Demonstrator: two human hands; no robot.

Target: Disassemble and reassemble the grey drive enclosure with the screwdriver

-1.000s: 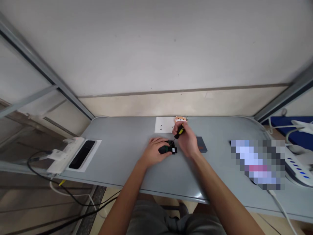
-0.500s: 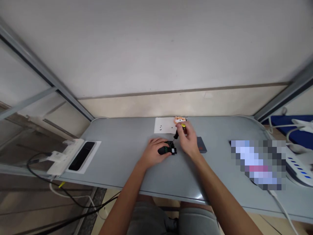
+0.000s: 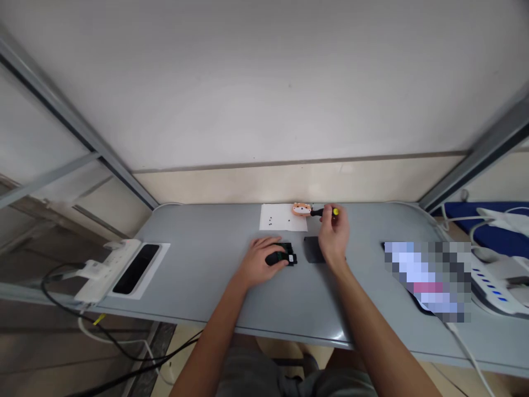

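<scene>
My left hand (image 3: 261, 260) is closed around a small black electronic device (image 3: 291, 259) lying on the grey table. A bit of green circuit board shows in it, and a white label sits near its right end. My right hand (image 3: 335, 234) grips a screwdriver (image 3: 317, 212) with a black and yellow handle, held nearly level and pointing left. Its front end is at an orange and white animal-face item (image 3: 302, 209); whether they touch I cannot tell. Beneath the right wrist lies a dark flat box (image 3: 312, 251), partly covered.
Several tiny dark screws (image 3: 270, 221) lie on a white paper sheet (image 3: 278, 212) at the back. To the left are a phone (image 3: 137, 269) and a power strip (image 3: 106, 270) with cables. On the right sit a blurred-out screen (image 3: 425, 281) and another power strip (image 3: 491, 286).
My right hand has lifted the screwdriver out of the black device and carried it right and back, turning it level towards the animal-face item. My left hand still holds the device.
</scene>
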